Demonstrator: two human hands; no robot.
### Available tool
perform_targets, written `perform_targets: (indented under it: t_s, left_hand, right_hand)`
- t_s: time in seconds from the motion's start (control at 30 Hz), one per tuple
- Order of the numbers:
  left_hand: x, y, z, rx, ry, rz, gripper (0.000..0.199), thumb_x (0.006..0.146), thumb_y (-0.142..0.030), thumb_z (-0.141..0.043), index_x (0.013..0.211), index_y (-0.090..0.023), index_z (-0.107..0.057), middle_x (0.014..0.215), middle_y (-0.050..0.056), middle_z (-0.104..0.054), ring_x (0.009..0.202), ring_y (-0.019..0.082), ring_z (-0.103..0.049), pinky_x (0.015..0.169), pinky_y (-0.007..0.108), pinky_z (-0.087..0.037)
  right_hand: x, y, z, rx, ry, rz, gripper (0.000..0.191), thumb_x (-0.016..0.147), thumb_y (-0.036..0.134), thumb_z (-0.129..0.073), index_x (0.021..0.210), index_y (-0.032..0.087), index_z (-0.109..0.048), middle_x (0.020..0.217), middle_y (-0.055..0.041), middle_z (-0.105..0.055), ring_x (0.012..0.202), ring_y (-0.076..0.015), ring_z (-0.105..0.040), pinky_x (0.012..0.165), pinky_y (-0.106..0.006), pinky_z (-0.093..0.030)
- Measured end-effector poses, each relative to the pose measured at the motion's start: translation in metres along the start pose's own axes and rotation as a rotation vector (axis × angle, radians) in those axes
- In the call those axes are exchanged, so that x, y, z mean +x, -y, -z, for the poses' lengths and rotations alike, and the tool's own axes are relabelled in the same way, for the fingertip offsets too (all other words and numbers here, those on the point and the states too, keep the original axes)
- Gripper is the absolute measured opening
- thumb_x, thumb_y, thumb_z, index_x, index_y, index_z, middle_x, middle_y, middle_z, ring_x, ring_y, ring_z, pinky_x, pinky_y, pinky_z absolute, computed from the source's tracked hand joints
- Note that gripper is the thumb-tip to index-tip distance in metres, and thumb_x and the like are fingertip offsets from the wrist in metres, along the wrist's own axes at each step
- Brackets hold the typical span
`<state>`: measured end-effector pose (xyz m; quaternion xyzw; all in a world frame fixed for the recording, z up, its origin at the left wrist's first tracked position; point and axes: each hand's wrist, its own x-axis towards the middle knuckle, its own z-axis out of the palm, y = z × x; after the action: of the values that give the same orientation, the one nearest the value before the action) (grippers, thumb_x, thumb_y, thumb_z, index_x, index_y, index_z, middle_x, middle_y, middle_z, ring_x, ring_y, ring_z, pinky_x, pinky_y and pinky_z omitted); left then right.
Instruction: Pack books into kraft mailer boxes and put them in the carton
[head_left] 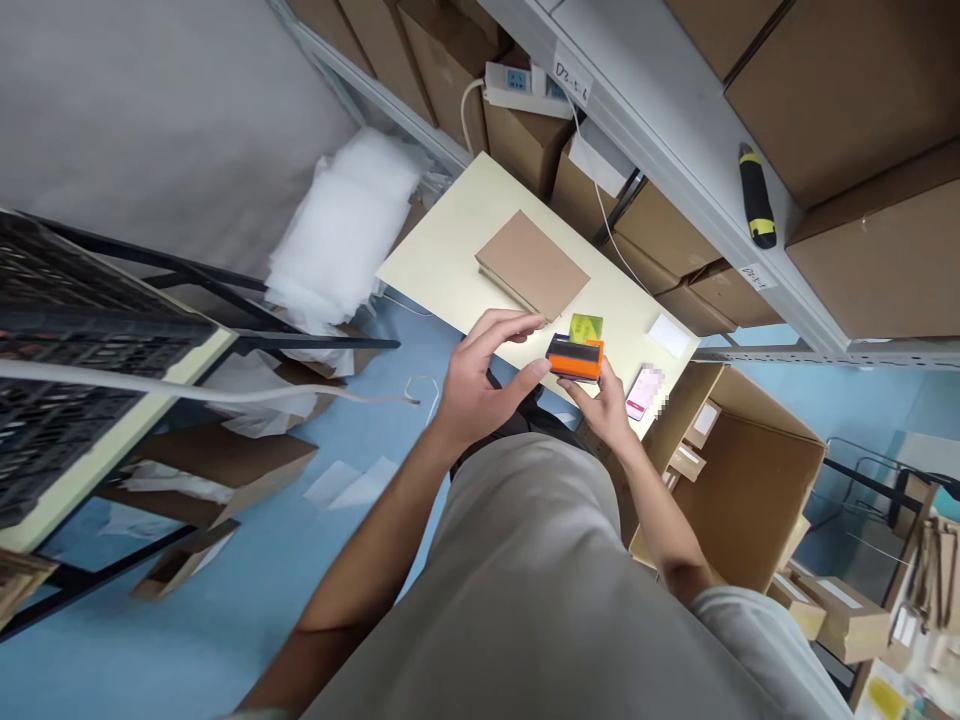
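Note:
My right hand (606,405) grips an orange and black tape dispenser (576,362) above the table's near edge. A yellow-green printed piece (586,328) shows at the dispenser's far side; it looks like part of the tape roll. Just left of it is my left hand (487,375), fingers stretched out and thumb apart. That thumb's tip is close to the dispenser's left end; whether it touches I cannot tell. Beyond my left fingers a closed flat brown cardboard box (532,262) lies on the pale table (442,225).
A phone (643,392) and a white paper (669,336) lie on the table's right part. Right of it stands a large open carton (757,470) with small boxes inside. A shelf beam (660,170) holds a utility knife (757,198). White foam sheets (337,230) are stacked left.

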<state>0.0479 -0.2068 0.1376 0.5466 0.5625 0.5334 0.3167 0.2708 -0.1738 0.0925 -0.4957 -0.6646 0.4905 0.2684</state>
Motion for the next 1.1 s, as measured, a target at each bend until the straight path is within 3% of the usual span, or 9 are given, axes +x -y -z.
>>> perform_targets:
  t_s: [0.13,0.23,0.43,0.6,0.93,1.1]
  left_hand:
    - [0.016,-0.024,0.01,0.13,0.076,-0.124,0.028,0.109,-0.046,-0.071,0.13,-0.03,-0.08,0.121,0.008,-0.078,0.117,0.026,-0.073,0.107,0.048,-0.064]
    - [0.023,-0.031,0.013,0.178,0.144,-0.174,0.021,0.108,-0.041,-0.072,0.122,-0.029,-0.082,0.114,0.006,-0.079,0.112,0.026,-0.074,0.104,0.049,-0.063]
    - [0.03,-0.029,0.014,0.173,0.214,-0.295,0.015,0.109,-0.033,-0.071,0.116,-0.031,-0.084,0.106,0.003,-0.081,0.101,0.022,-0.076,0.098,0.042,-0.063]
    - [0.029,-0.029,0.015,0.22,0.23,-0.277,0.017,0.112,-0.036,-0.068,0.112,-0.031,-0.084,0.102,0.003,-0.083,0.098,0.021,-0.077,0.094,0.041,-0.063]
    - [0.016,-0.014,0.016,0.258,0.272,-0.256,0.026,0.116,-0.04,-0.062,0.107,-0.03,-0.084,0.099,0.004,-0.082,0.096,0.022,-0.076,0.094,0.041,-0.063]
    - [-0.007,0.024,0.006,0.22,0.174,-0.195,0.028,0.117,-0.041,-0.06,0.105,-0.027,-0.082,0.1,0.005,-0.082,0.095,0.022,-0.075,0.094,0.039,-0.062]
  right_hand:
    - [-0.004,-0.001,0.025,-0.287,0.024,0.185,0.024,0.108,0.044,-0.071,0.125,0.027,-0.07,0.116,-0.0101,-0.079,0.105,-0.0301,-0.075,0.096,-0.048,-0.066]
    - [-0.004,-0.003,0.042,-0.426,0.043,0.322,0.019,0.108,0.038,-0.067,0.123,0.027,-0.07,0.114,-0.0122,-0.078,0.109,-0.0326,-0.073,0.097,-0.051,-0.065]
    - [0.0,-0.003,0.062,-0.532,0.07,0.447,0.032,0.108,0.036,-0.064,0.138,0.026,-0.07,0.124,-0.0154,-0.08,0.121,-0.0384,-0.074,0.112,-0.064,-0.06]
    - [0.001,0.001,0.069,-0.564,0.07,0.55,0.032,0.109,0.031,-0.059,0.139,0.026,-0.069,0.126,-0.0144,-0.081,0.12,-0.0367,-0.076,0.113,-0.065,-0.061]
    - [0.004,0.0,0.066,-0.646,0.142,0.519,0.034,0.108,0.028,-0.061,0.141,0.025,-0.068,0.128,-0.0149,-0.081,0.124,-0.0373,-0.076,0.118,-0.067,-0.059]
    - [0.005,-0.017,0.062,-0.728,0.217,0.434,0.019,0.112,0.035,-0.06,0.126,0.025,-0.069,0.118,-0.014,-0.081,0.117,-0.0365,-0.076,0.112,-0.061,-0.061]
